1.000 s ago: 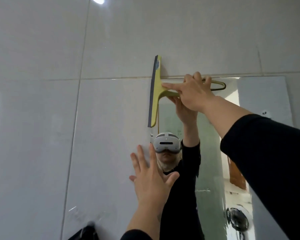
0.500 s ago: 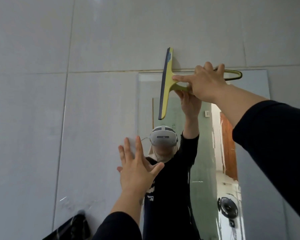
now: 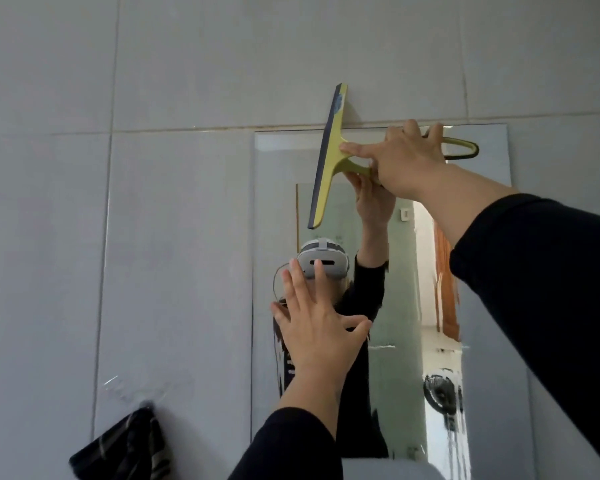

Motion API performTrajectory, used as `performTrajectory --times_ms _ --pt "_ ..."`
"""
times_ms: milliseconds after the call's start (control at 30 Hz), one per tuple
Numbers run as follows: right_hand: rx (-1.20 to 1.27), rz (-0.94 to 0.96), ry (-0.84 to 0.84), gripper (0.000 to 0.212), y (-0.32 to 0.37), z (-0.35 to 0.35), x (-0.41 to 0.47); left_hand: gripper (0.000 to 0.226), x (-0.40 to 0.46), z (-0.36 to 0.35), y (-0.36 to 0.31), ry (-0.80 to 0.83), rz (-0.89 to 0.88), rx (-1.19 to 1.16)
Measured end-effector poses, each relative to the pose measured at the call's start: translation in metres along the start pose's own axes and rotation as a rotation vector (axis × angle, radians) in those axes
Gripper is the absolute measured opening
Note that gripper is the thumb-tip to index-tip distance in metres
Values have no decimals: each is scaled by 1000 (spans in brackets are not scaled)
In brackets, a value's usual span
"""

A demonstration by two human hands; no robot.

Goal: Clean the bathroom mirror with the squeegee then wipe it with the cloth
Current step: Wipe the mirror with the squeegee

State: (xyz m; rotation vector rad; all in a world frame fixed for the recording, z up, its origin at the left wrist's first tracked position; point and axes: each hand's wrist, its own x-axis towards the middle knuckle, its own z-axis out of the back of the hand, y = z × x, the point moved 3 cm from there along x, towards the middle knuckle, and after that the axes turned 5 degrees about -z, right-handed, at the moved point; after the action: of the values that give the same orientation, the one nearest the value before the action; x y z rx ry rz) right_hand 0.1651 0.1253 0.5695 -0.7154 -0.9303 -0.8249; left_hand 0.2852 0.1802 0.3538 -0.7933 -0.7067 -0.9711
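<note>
Gripping the squeegee [image 3: 328, 157] by its handle, my right hand [image 3: 406, 164] had its fingers curled round the stem, with the index finger stretched forward along it to where the stem meets the head. The squeegee sat at the top edge of the mirror [image 3: 478, 271]. Its blade ran nearly vertical, leaning slightly so that the upper end tipped right and the lower end left. The upper end stood above the mirror's top edge, over the wall tile [image 3: 187, 237], while the lower end hung over the glass in the mirror's upper left part. The dark rubber edge faced left, toward the mirror's left border, and the yellow-green handle pointed right, level with the top of the mirror, its looped end sticking out past my knuckles.

My left hand [image 3: 316, 327] was held flat with fingers spread and thumb out to the right, empty, in front of the mirror's left half, below the squeegee. I could not tell whether the palm touched the glass.

A dark striped cloth [image 3: 125, 448] hung on the wall, below and to the left of the mirror's lower left corner, well apart from both hands.
</note>
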Motion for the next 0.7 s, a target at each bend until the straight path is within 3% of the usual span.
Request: performTrajectory --times_ms 200,367,567,700 --pt "2 -75 30 57 -51 -10 -16 110 2 -4 -1 19 17 -23" --pt "-135 -213 101 65 -114 -5 -30 111 1 -5 -3 10 13 -17" --pt "-130 -197 133 57 -117 -3 -30 106 -2 -5 -11 -48 23 15" --pt "-132 -106 62 53 -114 -2 -24 104 -6 -14 -49 -81 -87 28"
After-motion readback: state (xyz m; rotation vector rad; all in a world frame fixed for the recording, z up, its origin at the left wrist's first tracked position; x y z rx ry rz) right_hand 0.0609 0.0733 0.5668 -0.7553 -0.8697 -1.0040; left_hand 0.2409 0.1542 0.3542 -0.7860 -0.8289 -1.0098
